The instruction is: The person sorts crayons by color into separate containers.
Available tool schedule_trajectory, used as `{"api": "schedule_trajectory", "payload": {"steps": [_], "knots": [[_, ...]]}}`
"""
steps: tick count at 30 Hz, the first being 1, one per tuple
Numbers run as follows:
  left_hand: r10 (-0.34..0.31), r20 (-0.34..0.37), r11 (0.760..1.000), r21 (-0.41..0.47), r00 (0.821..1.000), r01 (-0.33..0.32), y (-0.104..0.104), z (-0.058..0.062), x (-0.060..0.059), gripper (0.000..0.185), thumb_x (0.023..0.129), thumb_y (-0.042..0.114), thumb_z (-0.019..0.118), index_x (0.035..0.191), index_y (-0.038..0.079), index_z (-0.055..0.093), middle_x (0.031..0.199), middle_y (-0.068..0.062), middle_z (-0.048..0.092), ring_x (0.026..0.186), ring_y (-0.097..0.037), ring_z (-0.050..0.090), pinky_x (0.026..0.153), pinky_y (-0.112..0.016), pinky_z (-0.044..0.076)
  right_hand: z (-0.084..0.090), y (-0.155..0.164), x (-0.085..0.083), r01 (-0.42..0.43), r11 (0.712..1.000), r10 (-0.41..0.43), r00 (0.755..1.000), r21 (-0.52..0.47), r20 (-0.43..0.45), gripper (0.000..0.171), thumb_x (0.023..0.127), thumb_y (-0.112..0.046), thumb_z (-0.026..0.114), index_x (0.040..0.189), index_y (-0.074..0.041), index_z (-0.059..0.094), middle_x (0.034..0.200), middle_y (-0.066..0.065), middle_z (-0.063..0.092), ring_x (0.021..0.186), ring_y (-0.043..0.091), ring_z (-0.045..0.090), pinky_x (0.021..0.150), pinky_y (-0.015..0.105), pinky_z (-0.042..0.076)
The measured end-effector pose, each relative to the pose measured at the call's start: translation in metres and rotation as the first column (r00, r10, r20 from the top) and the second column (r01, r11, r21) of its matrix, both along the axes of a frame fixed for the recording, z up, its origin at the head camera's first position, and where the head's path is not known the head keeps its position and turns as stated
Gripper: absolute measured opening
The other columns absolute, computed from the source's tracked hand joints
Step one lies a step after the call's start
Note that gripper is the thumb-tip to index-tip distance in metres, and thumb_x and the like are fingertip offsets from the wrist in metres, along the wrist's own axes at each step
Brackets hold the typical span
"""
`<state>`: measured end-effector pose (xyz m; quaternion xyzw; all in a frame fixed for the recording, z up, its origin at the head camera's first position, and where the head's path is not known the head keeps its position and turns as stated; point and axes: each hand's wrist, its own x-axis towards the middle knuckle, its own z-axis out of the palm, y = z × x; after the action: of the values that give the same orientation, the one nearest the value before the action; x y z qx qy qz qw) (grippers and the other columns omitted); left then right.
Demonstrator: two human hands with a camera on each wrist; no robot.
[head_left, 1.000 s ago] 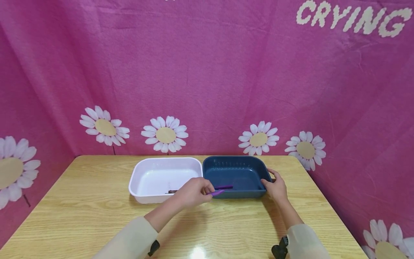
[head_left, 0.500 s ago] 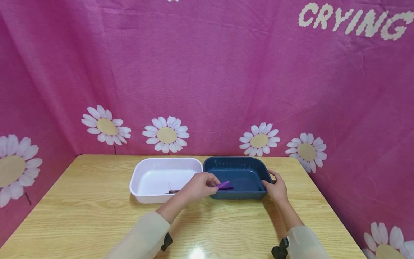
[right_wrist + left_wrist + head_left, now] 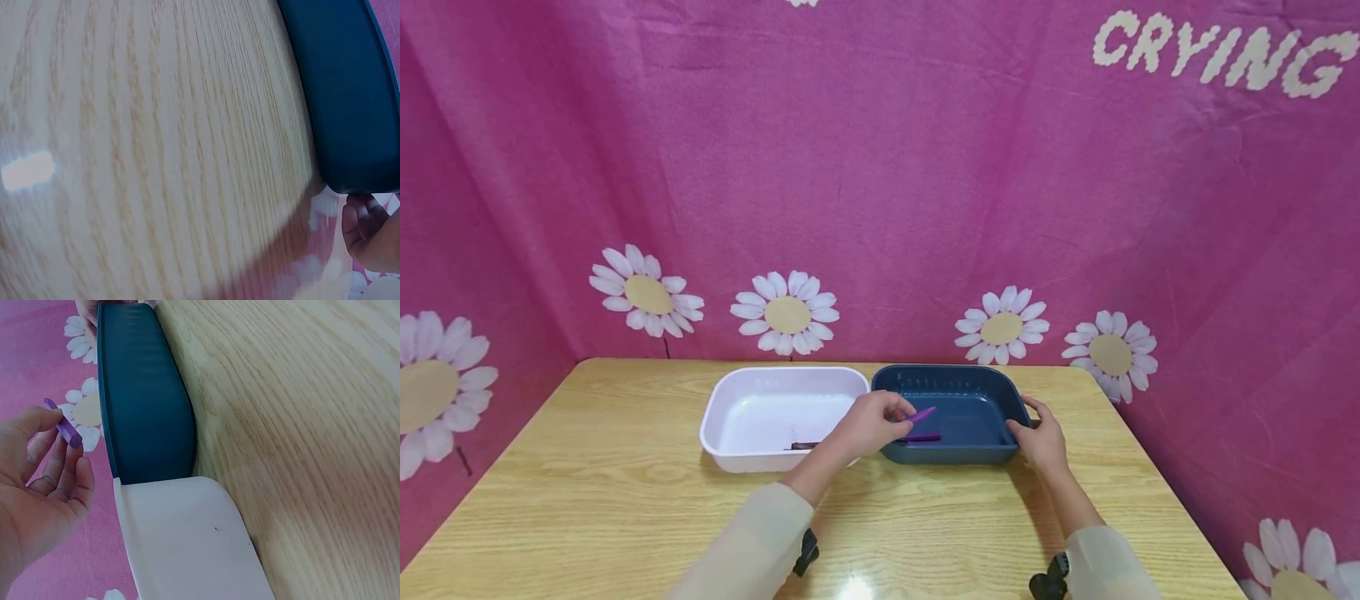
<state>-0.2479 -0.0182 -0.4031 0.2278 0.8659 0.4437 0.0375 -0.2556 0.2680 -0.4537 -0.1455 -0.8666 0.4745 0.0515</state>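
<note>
- Purple crayon (image 3: 921, 414): pinched at one end in the left hand (image 3: 868, 427), free end angled up and to the right, above the near-left corner of the dark blue tray (image 3: 992, 388). It also appears in the left wrist view (image 3: 62, 430).
- White tray (image 3: 730, 392): sits on the wooden table (image 3: 587, 492), left of the blue tray, side walls touching. A dark brown stick (image 3: 801, 445) lies on its floor by the near wall.
- Left hand, finger state: thumb and fingertips (image 3: 74, 464) are curled round the crayon in a light pinch; the remaining fingers are loosely bent, not clenched.
- Second purple crayon (image 3: 922, 437): lies flat on the blue tray floor by the near wall, just below the held one.
- Handling judgement: hold the pinch until the crayon is well inside the rim, lower it close to the floor, then part thumb and fingers so it settles without bouncing out.
- Right hand (image 3: 1041, 437): grasps the near-right corner of the blue tray, thumb curled over the rim, fingers against the outer wall. This steadies the tray; maintain light pressure only.
</note>
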Motion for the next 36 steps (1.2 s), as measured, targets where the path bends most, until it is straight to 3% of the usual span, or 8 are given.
{"api": "schedule_trajectory", "payload": {"steps": [14, 27, 36], "knots": [[0.040, 0.007, 0.999, -0.007, 0.999, -0.040, 0.009, -0.006, -0.014, 0.017, 0.087, 0.015, 0.064, 0.101, 0.008, 0.069, 0.089, -0.003, 0.065, 0.078, -0.013, 0.056, 0.067, -0.025, 0.048, 0.002, -0.001, 0.001, -0.001, 1.000, 0.001, 1.000, 0.005, 0.007, 0.056, 0.091, -0.017, 0.057, 0.142, -0.009, 0.035, 0.130, 0.029, 0.047, 0.113, 0.039, 0.050, 0.080, 0.035, 0.050], [0.074, 0.003, 0.997, -0.018, 0.997, -0.074, 0.006, -0.011, -0.018, 0.018, 0.088, 0.014, 0.062, 0.103, 0.006, 0.068, 0.094, -0.007, 0.067, 0.086, -0.018, 0.060, 0.074, -0.029, 0.050, 0.002, -0.003, 0.001, -0.008, 1.000, 0.008, 1.000, -0.003, -0.005, 0.055, 0.091, -0.014, 0.056, 0.141, -0.007, 0.036, 0.132, 0.028, 0.045, 0.114, 0.038, 0.050, 0.085, 0.039, 0.049], [0.082, 0.020, 0.997, 0.009, 0.996, -0.082, 0.007, -0.009, -0.018, 0.017, 0.089, 0.014, 0.061, 0.103, 0.008, 0.068, 0.101, -0.008, 0.065, 0.091, -0.021, 0.059, 0.077, -0.033, 0.051, 0.003, -0.001, 0.001, 0.005, 1.000, -0.004, 1.000, -0.011, 0.002, 0.055, 0.090, -0.015, 0.057, 0.142, -0.009, 0.036, 0.129, 0.029, 0.048, 0.111, 0.037, 0.051, 0.075, 0.029, 0.049]]}}
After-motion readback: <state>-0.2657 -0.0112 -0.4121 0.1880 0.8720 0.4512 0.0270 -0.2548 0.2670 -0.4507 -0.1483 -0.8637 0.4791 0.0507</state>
